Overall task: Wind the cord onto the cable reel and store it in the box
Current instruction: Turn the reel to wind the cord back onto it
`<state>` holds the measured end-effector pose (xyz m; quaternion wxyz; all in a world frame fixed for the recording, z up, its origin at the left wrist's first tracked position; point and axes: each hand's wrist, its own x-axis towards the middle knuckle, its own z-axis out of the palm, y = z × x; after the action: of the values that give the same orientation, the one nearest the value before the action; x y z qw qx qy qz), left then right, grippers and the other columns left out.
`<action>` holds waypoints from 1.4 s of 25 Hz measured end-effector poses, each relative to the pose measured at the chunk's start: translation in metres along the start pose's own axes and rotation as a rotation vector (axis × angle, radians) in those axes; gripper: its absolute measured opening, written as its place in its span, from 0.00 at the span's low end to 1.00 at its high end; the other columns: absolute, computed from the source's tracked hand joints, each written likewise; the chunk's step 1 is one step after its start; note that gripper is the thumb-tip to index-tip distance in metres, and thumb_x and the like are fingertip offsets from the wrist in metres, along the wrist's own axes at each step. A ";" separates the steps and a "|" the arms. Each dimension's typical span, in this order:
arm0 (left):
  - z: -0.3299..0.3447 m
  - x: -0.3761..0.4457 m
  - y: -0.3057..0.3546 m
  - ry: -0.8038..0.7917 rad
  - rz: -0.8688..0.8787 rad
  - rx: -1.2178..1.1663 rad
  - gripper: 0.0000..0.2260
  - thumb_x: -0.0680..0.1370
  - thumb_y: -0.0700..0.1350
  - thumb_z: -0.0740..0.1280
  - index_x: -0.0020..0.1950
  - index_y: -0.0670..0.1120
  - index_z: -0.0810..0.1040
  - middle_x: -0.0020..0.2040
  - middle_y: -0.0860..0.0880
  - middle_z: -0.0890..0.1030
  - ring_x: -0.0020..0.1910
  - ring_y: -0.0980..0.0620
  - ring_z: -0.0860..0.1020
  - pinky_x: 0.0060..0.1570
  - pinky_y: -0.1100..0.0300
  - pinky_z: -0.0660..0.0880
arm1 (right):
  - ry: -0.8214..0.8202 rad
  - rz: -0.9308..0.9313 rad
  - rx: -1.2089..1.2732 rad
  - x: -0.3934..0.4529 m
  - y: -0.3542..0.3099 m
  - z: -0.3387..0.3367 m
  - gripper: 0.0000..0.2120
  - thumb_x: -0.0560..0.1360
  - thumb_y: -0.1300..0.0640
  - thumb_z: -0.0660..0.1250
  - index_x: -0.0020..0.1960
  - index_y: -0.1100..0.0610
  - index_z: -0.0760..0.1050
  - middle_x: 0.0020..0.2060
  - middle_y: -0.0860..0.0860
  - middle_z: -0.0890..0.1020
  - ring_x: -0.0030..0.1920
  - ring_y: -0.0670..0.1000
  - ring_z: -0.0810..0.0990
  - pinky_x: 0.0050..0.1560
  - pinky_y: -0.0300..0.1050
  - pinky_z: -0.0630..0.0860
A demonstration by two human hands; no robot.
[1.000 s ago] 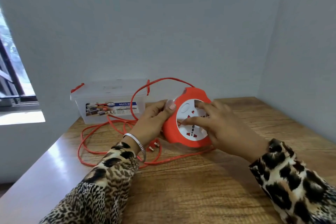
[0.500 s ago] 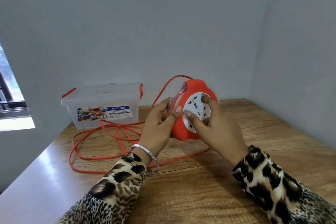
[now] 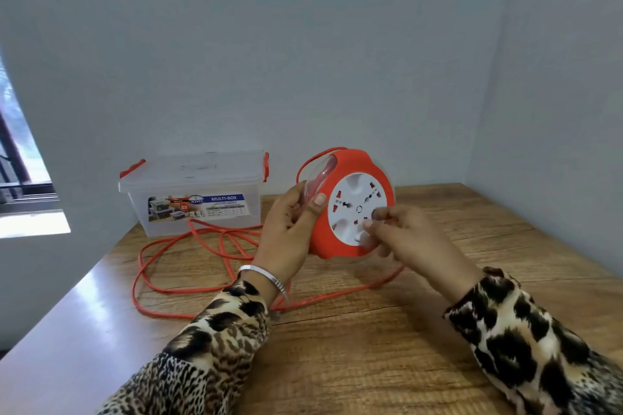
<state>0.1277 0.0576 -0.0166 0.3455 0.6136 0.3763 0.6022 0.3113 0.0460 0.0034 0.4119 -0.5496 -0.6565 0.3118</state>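
Observation:
An orange cable reel [image 3: 349,162] with a white socket face is held upright just above the wooden table. My left hand [image 3: 290,229] grips its left rim, thumb on the front edge. My right hand [image 3: 404,236] pinches a small knob on the white face at its right side, blurred by motion. The orange cord [image 3: 188,246] runs from the top of the reel and lies in loose loops on the table to the left and under my hands. The clear plastic box [image 3: 192,209], with its lid on and orange clips, stands at the back left against the wall.
The wooden table [image 3: 371,347] sits in a corner, with walls behind and on the right. A window [image 3: 20,185] is at the far left. The table's left edge is glossy and runs diagonally.
The reel's white face has turned under my right hand, which moved from the face's centre to its right side. The reel stands more upright. The camera view shifted slightly.

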 end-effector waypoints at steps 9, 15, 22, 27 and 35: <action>-0.011 -0.002 0.014 -0.121 -0.079 -0.008 0.12 0.76 0.55 0.66 0.57 0.56 0.80 0.49 0.54 0.86 0.45 0.53 0.86 0.34 0.61 0.80 | 0.016 -0.847 -1.043 0.005 0.007 -0.009 0.28 0.64 0.63 0.75 0.59 0.41 0.78 0.64 0.61 0.75 0.57 0.63 0.77 0.53 0.59 0.74; -0.002 -0.006 0.019 -0.073 -0.056 -0.057 0.14 0.79 0.47 0.65 0.65 0.50 0.77 0.56 0.47 0.84 0.50 0.50 0.85 0.42 0.55 0.83 | 0.290 -0.922 -1.114 0.008 0.009 -0.003 0.24 0.73 0.62 0.55 0.62 0.43 0.76 0.62 0.65 0.77 0.51 0.61 0.79 0.46 0.54 0.73; 0.015 -0.012 0.012 0.009 -0.056 -0.117 0.18 0.78 0.46 0.68 0.68 0.47 0.75 0.63 0.42 0.80 0.59 0.43 0.81 0.58 0.41 0.78 | 0.410 -0.698 -0.829 0.004 0.011 -0.002 0.26 0.68 0.45 0.69 0.65 0.42 0.71 0.40 0.50 0.84 0.37 0.53 0.79 0.39 0.45 0.71; 0.034 -0.014 0.006 0.092 -0.091 -0.202 0.22 0.76 0.45 0.70 0.69 0.47 0.73 0.64 0.40 0.78 0.61 0.39 0.79 0.60 0.37 0.76 | 0.431 -0.416 -0.456 0.000 0.011 0.001 0.30 0.64 0.38 0.66 0.66 0.34 0.65 0.47 0.44 0.84 0.44 0.48 0.82 0.41 0.44 0.78; 0.064 -0.031 0.010 0.057 -0.051 -0.180 0.18 0.74 0.41 0.72 0.63 0.47 0.74 0.58 0.38 0.81 0.56 0.38 0.81 0.56 0.39 0.78 | 0.256 0.043 0.446 0.017 0.020 -0.009 0.25 0.67 0.53 0.74 0.63 0.47 0.75 0.54 0.55 0.82 0.32 0.38 0.80 0.29 0.33 0.74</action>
<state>0.1920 0.0278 -0.0248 0.4034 0.5528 0.3460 0.6419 0.3273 0.0666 -0.0060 0.5960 -0.4940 -0.5022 0.3855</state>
